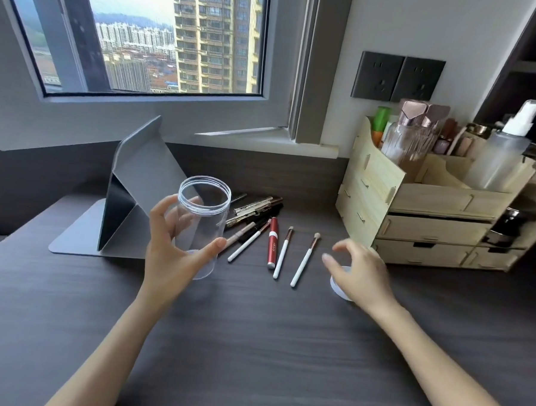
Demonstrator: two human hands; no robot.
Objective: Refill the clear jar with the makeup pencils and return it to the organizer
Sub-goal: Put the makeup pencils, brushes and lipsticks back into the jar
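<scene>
1. Here, the left hand (168, 253) holds the clear jar (201, 227) up off the dark surface (253, 341), with the fingers (164, 209) on one side and the thumb on the other.
2. The clear jar is empty, its mouth is open, and it leans a little.
3. Just to the right of the clear jar lie the makeup pencils (253, 213) in a messy pile on the surface (some are gold, some dark).
4. Next to that pile, still right of the clear jar, lie a red tube (272, 243) and three white brushes (304, 260), all flat and a little apart from each other.
5. The right hand (362, 273) is farther right of the clear jar, low over the surface.
6. Its fingers are spread and curled, and they hold nothing.
7. Under the right hand sits a small white round lid (338, 284), mostly hidden, and I cannot tell if the hand touches it.
8. The wooden organizer (431, 199) stands well to the right of the clear jar, by the wall.
9. It has drawers in front, and bottles and a spray bottle (502, 156) stand in its top.
10. A grey folding stand (130, 201) sits just left of the clear jar, behind the left hand.
11. A window (151, 35) is above and behind the clear jar.
</scene>
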